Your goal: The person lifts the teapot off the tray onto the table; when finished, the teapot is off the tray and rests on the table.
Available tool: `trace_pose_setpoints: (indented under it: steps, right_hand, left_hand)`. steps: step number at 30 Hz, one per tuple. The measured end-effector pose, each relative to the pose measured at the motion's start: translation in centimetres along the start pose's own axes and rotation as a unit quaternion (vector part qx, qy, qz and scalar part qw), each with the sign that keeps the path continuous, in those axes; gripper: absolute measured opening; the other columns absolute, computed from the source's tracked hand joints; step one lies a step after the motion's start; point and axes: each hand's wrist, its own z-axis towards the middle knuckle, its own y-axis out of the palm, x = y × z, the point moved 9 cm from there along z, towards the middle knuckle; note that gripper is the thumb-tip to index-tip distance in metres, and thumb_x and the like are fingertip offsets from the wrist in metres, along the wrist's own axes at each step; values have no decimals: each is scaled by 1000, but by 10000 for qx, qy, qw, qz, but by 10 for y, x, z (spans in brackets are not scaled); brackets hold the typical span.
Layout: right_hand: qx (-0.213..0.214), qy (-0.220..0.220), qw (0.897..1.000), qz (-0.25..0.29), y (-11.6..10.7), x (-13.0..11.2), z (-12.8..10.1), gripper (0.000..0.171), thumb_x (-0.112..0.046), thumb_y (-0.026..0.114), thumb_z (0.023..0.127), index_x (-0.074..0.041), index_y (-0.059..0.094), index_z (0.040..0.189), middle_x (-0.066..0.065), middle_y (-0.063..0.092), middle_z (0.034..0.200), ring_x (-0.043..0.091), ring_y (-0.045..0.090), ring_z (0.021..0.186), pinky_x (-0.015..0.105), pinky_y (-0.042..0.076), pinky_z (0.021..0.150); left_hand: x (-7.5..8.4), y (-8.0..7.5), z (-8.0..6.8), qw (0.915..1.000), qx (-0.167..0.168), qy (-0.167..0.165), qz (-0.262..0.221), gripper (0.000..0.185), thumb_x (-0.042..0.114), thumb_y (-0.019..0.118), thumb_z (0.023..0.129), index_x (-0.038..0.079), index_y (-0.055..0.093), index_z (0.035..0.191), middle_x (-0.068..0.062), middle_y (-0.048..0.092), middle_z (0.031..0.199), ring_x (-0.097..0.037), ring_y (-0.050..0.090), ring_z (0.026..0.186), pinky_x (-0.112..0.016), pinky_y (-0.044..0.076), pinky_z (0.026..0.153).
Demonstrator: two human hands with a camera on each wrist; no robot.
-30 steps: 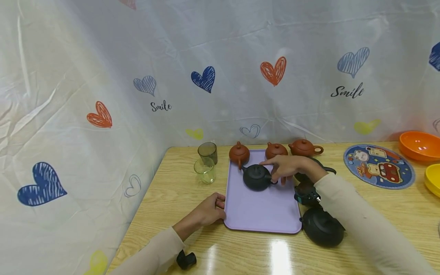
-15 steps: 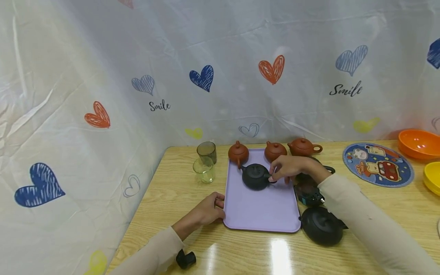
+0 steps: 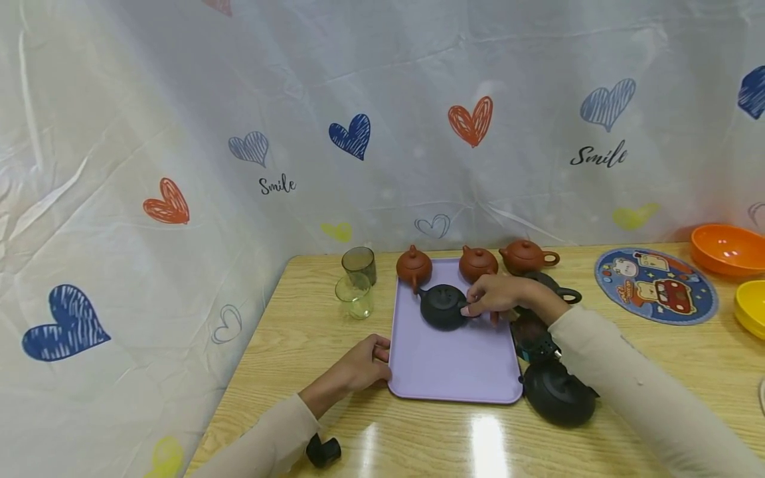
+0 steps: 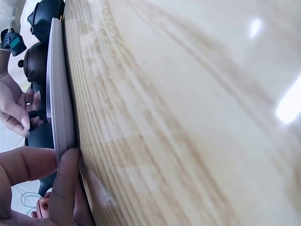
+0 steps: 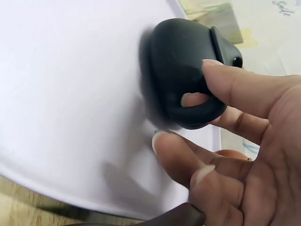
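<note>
A lilac tray (image 3: 454, 368) lies on the wooden table. My left hand (image 3: 355, 365) grips its left edge, and the left wrist view shows a thumb and finger pinching the tray's rim (image 4: 61, 94). Near the middle of the tray is a black teapot (image 3: 441, 309), its spout toward the left. My right hand (image 3: 499, 297) pinches this teapot by its handle. In the right wrist view the thumb lies over the top of the handle (image 5: 200, 113) and a fingertip shows through its loop. Two reddish-brown teapots (image 3: 414, 265) (image 3: 477, 264) stand at the tray's far corners.
Right of the tray are another reddish-brown teapot (image 3: 524, 255), a black one (image 3: 564, 292) partly behind my hand, and a black one (image 3: 558, 395) nearer. Two glasses (image 3: 360, 262) (image 3: 356, 299) stand left. A round blue mat (image 3: 657, 285), orange bowl (image 3: 726, 252) and yellow bowl (image 3: 753, 305) lie far right.
My right hand's fingers have closed from spread beside the black teapot to a pinch on its handle. The teapot and my left hand on the tray keep about the same places.
</note>
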Motion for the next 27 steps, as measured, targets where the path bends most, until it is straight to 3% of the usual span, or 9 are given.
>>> trace_pose_setpoints:
  steps: [6, 16, 27]
  right_hand:
    - [12, 153, 9996, 225, 0, 0, -3, 31, -38, 64, 96, -7, 64, 91, 9, 62, 93, 18, 68, 62, 28, 51, 52]
    - [199, 337, 9888, 1443, 1, 2, -7, 30, -32, 61, 99, -2, 64, 100, 12, 70, 99, 18, 66, 62, 26, 49, 52]
    - [289, 292, 9856, 1638, -3, 3, -16, 27, -31, 61, 98, -4, 64, 97, 12, 67, 100, 16, 65, 61, 26, 48, 52]
  left_hand:
    - [-1, 1, 0, 10000, 5, 6, 20, 60, -6, 65, 76, -7, 45, 132, -16, 53, 107, -21, 57, 88, -33, 59, 72]
    - [-1, 1, 0, 10000, 8, 39, 10, 62, -5, 65, 75, -8, 45, 133, -16, 52, 107, -21, 57, 87, -33, 59, 72]
    - [1, 1, -2, 10000, 29, 41, 16, 62, -6, 64, 75, -8, 45, 133, -16, 54, 107, -20, 58, 87, -33, 60, 72]
